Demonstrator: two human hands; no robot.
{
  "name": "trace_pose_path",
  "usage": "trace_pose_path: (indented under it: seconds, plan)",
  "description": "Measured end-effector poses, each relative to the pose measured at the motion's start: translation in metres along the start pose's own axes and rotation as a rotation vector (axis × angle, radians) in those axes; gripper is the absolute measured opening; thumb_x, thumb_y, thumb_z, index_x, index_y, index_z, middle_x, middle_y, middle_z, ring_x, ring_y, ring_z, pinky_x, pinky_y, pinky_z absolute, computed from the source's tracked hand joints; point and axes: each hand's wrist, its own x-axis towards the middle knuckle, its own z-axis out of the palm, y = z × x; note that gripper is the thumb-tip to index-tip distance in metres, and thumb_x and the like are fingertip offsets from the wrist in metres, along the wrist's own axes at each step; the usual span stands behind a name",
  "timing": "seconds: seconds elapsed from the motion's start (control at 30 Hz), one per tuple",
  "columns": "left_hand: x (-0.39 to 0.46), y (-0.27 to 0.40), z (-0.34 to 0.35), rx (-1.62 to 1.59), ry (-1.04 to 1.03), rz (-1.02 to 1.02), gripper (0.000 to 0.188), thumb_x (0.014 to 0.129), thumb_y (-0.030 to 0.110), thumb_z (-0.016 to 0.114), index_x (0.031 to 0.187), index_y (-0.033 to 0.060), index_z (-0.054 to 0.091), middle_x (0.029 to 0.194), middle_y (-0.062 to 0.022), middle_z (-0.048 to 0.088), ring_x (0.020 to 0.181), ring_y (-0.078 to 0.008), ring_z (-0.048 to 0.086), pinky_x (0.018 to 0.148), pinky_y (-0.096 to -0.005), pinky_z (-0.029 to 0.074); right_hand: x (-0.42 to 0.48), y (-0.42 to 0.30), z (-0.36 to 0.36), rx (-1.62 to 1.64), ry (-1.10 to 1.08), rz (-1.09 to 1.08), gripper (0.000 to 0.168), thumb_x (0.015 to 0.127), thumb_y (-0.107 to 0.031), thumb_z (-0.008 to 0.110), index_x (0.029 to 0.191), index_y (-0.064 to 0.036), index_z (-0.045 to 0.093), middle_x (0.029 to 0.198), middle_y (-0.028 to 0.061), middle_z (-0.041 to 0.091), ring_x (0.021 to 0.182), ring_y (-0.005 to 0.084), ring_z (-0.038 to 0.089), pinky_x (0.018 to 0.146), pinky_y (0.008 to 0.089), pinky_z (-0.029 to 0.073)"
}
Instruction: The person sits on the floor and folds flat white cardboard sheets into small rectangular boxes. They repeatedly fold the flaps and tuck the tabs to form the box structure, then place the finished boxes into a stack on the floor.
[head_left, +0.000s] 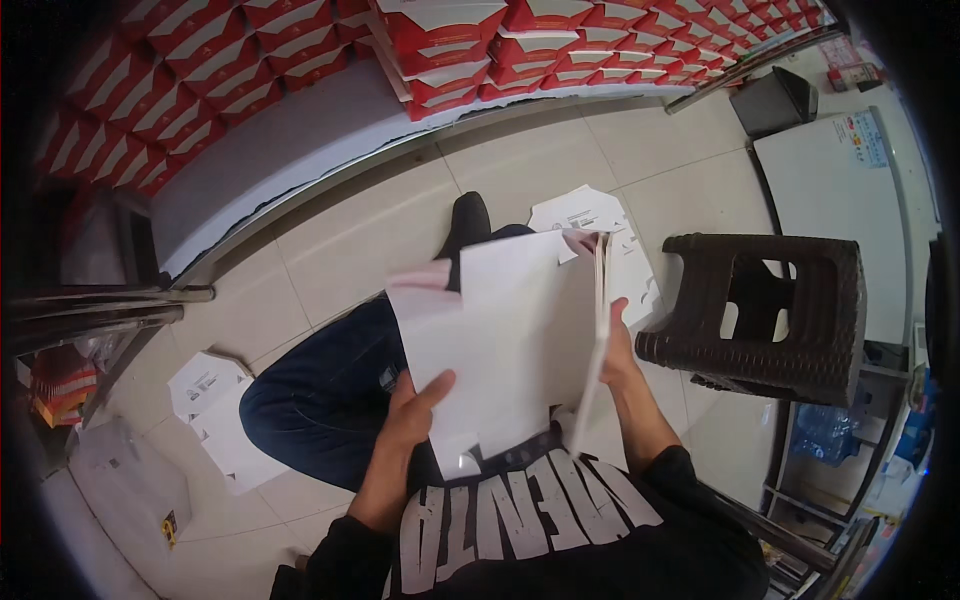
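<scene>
I hold a white, partly folded cardboard box blank (510, 337) in front of my lap, with its plain side facing me. My left hand (417, 409) pinches the left panel, thumb on top and fingers behind. At the other side my right hand (619, 346) grips the upright right edge, where several layers stand close together. Most of its fingers are hidden behind the card. The card's upper left flap is blurred. Flat printed cardboard blanks (634, 262) lie on the floor beyond my right hand. More flat blanks (240, 442) lie beside my left knee.
Red and white boxes (450, 45) are stacked along a raised ledge ahead. A dark plastic stool (817, 322) lies on its side at right, near a white refrigerator (832, 202). A grey bin (776, 101) stands behind. At left is a translucent plastic bag (127, 472) on the tiled floor (360, 240).
</scene>
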Motion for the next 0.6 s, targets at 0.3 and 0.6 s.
trace_pose_path:
  seconds: [0.3, 0.6]
  plan:
    - [-0.012, 0.007, -0.019, 0.277, -0.225, 0.258, 0.043, 0.088, 0.009, 0.066, 0.127, -0.0018, 0.051, 0.119, -0.0076, 0.06, 0.107, -0.0161, 0.055, 0.092, -0.0312, 0.045, -0.009, -0.039, 0.065, -0.086, 0.155, 0.068, 0.07, 0.094, -0.059, 0.046, 0.132, 0.0, 0.041, 0.12, 0.0125, 0.053, 0.111, 0.0212, 0.052, 0.091, 0.0365, 0.047]
    - [-0.015, 0.034, 0.015, 0.637, 0.037, 0.334, 0.017, 0.092, 0.008, 0.058, 0.099, -0.0062, 0.063, 0.08, -0.014, 0.069, 0.075, -0.0129, 0.063, 0.066, -0.0305, 0.05, -0.023, -0.02, 0.051, -0.017, -0.529, -0.212, 0.09, 0.071, -0.046, 0.083, 0.135, 0.001, 0.041, 0.123, 0.0091, 0.055, 0.114, 0.0184, 0.053, 0.096, 0.0351, 0.045]
